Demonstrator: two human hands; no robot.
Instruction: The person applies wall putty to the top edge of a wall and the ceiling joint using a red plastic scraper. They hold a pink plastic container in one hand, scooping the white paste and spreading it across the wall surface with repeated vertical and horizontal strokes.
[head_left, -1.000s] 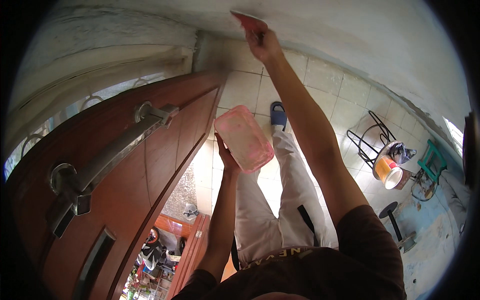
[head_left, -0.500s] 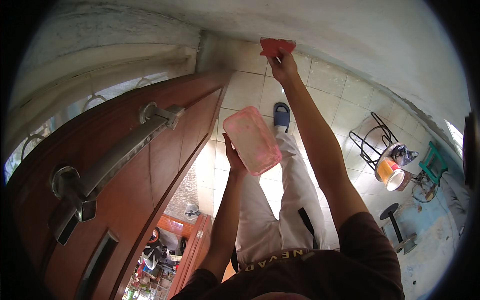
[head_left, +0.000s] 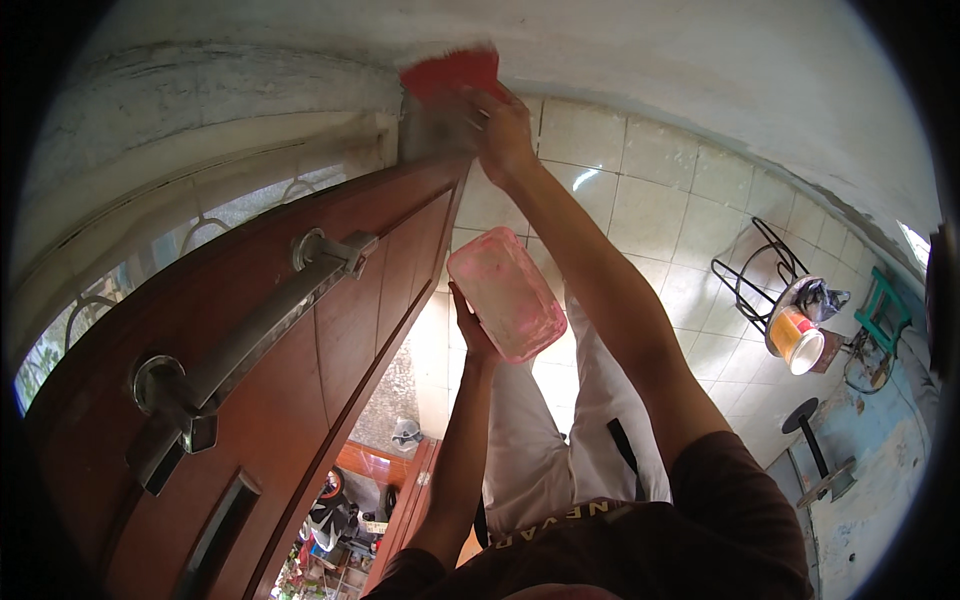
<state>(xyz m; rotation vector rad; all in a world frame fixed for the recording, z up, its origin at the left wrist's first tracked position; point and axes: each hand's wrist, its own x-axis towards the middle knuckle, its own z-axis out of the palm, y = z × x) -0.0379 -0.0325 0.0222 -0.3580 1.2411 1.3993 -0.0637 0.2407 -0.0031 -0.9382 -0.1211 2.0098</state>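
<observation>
My right hand grips a red flat scraper, blurred by motion, up at the pale wall above the corner beside the top of the wooden door. My left hand holds a pink rectangular container from its left side, with a layer of pale paste in it, over my legs in white trousers. The container is near the door's edge.
A metal door handle juts from the door at left. At right a black-framed stool bears an orange tub and a dark bag; a teal plastic stool stands beside it. Tiled floor lies below.
My right hand with the scraper has moved left along the wall from half a second ago, toward the corner. The container in my left hand has shifted slightly down and right in view.
</observation>
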